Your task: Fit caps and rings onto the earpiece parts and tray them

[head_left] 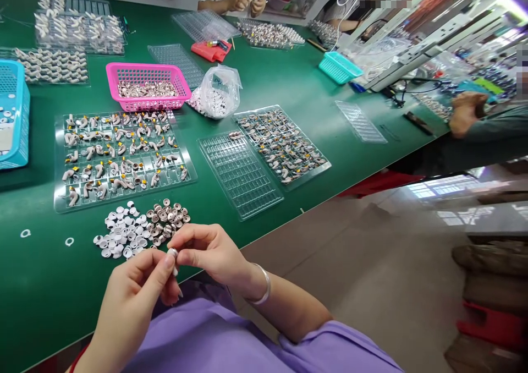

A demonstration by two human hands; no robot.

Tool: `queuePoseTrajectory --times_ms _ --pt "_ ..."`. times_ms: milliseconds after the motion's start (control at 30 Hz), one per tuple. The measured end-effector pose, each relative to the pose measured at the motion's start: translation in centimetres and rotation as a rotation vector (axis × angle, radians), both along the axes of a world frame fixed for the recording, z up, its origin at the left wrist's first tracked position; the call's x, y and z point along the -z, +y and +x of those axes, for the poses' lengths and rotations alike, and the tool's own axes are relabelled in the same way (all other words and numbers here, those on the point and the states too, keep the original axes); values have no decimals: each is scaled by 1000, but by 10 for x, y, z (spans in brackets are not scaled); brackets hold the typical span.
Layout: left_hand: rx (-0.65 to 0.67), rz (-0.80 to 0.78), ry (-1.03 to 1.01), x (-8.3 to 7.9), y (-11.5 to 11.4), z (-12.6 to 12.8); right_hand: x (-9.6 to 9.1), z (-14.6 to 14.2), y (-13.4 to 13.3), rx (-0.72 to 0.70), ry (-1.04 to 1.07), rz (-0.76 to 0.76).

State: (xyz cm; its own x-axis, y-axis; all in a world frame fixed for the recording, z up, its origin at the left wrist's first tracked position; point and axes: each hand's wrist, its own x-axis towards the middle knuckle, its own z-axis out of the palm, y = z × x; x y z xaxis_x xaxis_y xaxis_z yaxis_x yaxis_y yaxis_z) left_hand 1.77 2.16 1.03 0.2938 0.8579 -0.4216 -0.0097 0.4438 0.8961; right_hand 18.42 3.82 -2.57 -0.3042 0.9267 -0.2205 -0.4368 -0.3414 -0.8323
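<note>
The left hand [131, 293] and right hand [216, 252] both pinch one part [172, 253], well nearer than the pink basket [146, 68]. Between part and basket lie white pieces [124, 233], brown pieces [167, 219] and a loaded tray [61, 201]; a bag [227, 87] sits just right of the basket, a blue crate [20, 142] left.

The worktop [289, 87] is green and smooth, with light reflecting along its middle. Near its front edge lie a heap of white caps [124, 232] and, touching it, a heap of beige cups [167, 214]; two white rings [70, 241] lie apart to the left. Behind the heaps rests a clear tray [61, 199] of curved beige parts, with a pink basket [152, 106] at its back edge and a plastic bag [226, 84] just beside the basket. A blue basket [18, 136] stands at far left, a turquoise basket [340, 71] farther right.
</note>
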Motion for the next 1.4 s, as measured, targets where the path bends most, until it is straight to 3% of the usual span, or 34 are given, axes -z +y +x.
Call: queuePoseTrajectory --times_ms 300,533,1033,1167,1300,1400 --pt "-7 -5 -18 4 -2 -5 -9 12 12 -123 -153 190" --pt "-34 -52 -4 3 -3 -6 -18 19 18 -224 -216 201" --pt "-84 -78 -48 8 -9 -7 -14 18 21 -231 -301 360" --pt "-55 -11 1 9 -13 -6 -16 18 22 -257 -258 347" --pt "-69 107 173 1 -17 -2 -23 20 22 -349 -269 289" --pt "-59 230 277 -2 -17 -2 -35 23 25 -487 -431 398"
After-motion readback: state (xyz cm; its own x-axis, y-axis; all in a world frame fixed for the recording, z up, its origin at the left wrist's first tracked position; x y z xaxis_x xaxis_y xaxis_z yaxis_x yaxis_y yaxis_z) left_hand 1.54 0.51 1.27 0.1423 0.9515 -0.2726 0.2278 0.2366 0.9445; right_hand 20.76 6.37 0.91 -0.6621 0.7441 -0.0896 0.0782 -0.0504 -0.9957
